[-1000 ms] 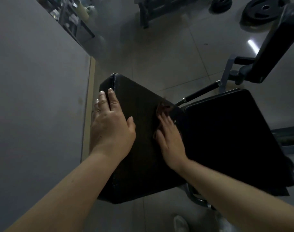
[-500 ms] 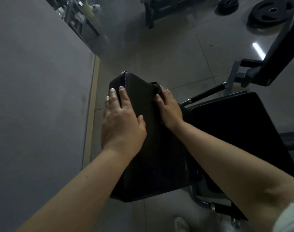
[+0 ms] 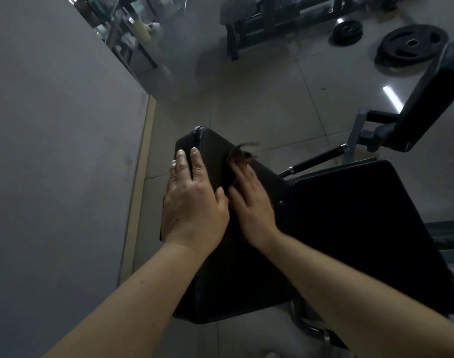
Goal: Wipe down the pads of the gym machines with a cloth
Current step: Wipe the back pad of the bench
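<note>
A black padded back pad [image 3: 215, 161] of a gym machine slopes away from me in the middle of the view. My left hand [image 3: 193, 200] lies flat on its left side, fingers straight and reaching toward the far edge. My right hand [image 3: 251, 205] presses a dark reddish-brown cloth [image 3: 240, 153] against the pad's right part; only the cloth's frayed far end shows past the fingertips. A second black seat pad [image 3: 355, 223] lies to the right of the first.
A grey wall [image 3: 52, 151] stands close on the left. A black handle bar [image 3: 319, 158] and another angled pad [image 3: 427, 99] rise at the right. Weight plates [image 3: 412, 45] and a bench frame [image 3: 272, 19] lie on the tiled floor beyond.
My right hand with the cloth slid up to the pad's far right edge, then back down toward me. My left hand has stayed flat on the pad's left side.
</note>
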Demonstrator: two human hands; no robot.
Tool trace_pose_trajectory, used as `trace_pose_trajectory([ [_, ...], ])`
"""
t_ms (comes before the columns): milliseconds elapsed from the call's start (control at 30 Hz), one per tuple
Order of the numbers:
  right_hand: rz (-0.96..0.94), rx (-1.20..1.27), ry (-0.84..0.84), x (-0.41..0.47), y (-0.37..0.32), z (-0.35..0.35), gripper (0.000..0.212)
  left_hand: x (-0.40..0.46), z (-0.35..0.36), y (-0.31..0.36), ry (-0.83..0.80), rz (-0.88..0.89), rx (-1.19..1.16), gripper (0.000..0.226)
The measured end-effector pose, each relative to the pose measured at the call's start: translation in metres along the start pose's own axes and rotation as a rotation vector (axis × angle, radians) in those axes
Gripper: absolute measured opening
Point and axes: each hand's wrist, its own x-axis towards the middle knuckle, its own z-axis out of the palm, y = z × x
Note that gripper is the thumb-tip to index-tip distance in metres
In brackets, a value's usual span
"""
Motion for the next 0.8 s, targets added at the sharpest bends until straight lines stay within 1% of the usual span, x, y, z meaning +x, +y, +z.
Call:
trace_pose_trajectory([
  [100,0.074,0.021,0.000,0.043,0.003,-0.001,0.061,0.000,0.001,0.000,0.003,-0.003,0.002,0.077],
  [167,0.086,0.017,0.003,0.045,0.002,0.000,0.065,0.000,0.001,0.000,0.005,-0.003,0.002,0.077],
  [233,0.057,-0.004,0.001,0.015,0.003,-0.002,0.059,0.000,0.001,0.000,0.004,0.004,-0.013,0.076],
  [300,-0.036,-0.015,-0.036,-0.042,0.001,-0.003,0.052,0.000,-0.001,0.000,0.013,0.002,-0.071,0.071],
  [367,-0.156,-0.032,-0.072,-0.101,-0.002,0.000,0.051,0.000,-0.001,0.000,0.038,-0.004,-0.143,0.064],
  [433,-0.190,-0.028,-0.082,-0.119,-0.004,0.002,0.050,0.000,-0.001,0.000,0.058,-0.004,-0.184,0.060],
  [500,-0.197,-0.037,-0.076,-0.086,-0.010,0.000,0.051,0.000,0.000,-0.001,0.065,0.000,-0.193,0.059],
  [600,-0.133,-0.048,-0.077,0.002,-0.036,0.001,0.055,0.002,0.003,-0.004,0.084,0.005,-0.234,0.056],
  [633,-0.111,-0.064,-0.075,0.029,-0.046,0.002,0.056,0.001,0.002,-0.004,0.100,0.002,-0.299,0.054],
  [700,-0.091,-0.104,-0.095,0.065,-0.061,0.006,0.052,-0.002,-0.001,-0.004,0.156,-0.018,-0.533,0.051],
  [733,-0.088,-0.119,-0.098,0.070,-0.065,0.009,0.050,-0.004,-0.003,-0.004,0.189,-0.029,-0.656,0.050],
  [800,-0.093,-0.118,-0.083,0.056,-0.068,0.012,0.048,-0.010,-0.007,-0.006,0.248,-0.044,-0.815,0.049],
])
